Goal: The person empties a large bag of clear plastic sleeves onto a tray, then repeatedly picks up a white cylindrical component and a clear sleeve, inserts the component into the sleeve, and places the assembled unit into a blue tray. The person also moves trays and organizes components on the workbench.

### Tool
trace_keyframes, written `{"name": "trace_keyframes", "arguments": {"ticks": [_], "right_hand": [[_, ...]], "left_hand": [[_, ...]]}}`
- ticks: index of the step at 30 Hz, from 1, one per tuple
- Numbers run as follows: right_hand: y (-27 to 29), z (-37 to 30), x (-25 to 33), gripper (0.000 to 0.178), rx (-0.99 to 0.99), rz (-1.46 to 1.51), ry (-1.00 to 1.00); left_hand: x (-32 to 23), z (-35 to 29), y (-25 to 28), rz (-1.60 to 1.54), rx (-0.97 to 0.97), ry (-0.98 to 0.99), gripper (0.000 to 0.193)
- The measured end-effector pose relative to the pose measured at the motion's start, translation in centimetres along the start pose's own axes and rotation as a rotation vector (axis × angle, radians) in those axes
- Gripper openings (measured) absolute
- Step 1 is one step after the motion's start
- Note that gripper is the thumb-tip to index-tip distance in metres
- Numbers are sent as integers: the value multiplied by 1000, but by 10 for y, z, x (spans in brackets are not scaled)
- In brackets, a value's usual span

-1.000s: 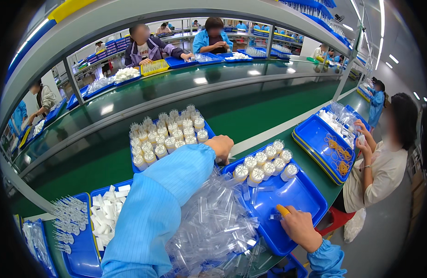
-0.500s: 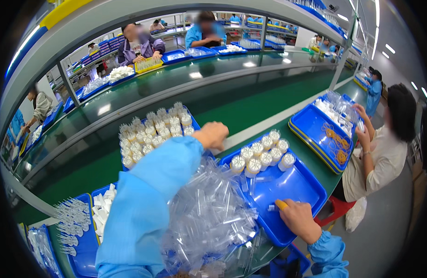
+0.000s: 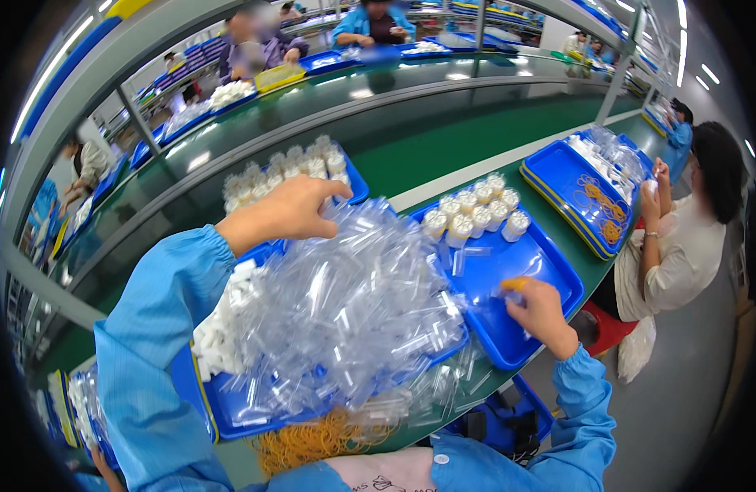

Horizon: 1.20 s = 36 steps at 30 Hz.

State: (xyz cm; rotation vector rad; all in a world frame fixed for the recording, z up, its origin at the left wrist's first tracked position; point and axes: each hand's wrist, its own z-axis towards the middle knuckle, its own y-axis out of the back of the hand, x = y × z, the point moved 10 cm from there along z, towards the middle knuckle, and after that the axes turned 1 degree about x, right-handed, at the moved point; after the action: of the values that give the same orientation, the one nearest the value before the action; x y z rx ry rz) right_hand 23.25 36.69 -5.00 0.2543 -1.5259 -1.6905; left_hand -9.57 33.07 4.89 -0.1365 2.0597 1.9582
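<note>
Our left hand [image 3: 286, 210], grip spread, is nearer the clear tubes [image 3: 353, 287], heaped just near and right of it, long axes every way. Our right hand [image 3: 543, 312] curls over the blue tray [image 3: 513, 264]; we cannot tell whether its grip pinches anything.

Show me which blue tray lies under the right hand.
The blue tray immediately right of the heap of clear tubes, with white-topped bundles at its far end. Only it lies under the right hand.
</note>
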Motion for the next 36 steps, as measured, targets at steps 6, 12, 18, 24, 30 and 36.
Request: {"name": "trace_keyframes", "arguments": {"ticks": [6,12,18,24,30,36], "right_hand": [[68,28,109,37,-277,348,165],[37,52,246,31,-198,232,585],[-3,73,290,28,-80,118,757],[-20,76,309,32,48,13,805],[-29,73,313,36,97,-10,813],[-10,68,330,39,141,70,833]], "left_hand": [[12,-57,-11,-183,-120,-25,46],[11,-84,-29,-274,-356,-10,45],[29,-102,-51,-899,-386,67,58],[60,-142,-26,-1120,-532,36,66],[86,-216,-15,-998,-563,180,58],[97,-315,-25,-870,-609,365,36]]}}
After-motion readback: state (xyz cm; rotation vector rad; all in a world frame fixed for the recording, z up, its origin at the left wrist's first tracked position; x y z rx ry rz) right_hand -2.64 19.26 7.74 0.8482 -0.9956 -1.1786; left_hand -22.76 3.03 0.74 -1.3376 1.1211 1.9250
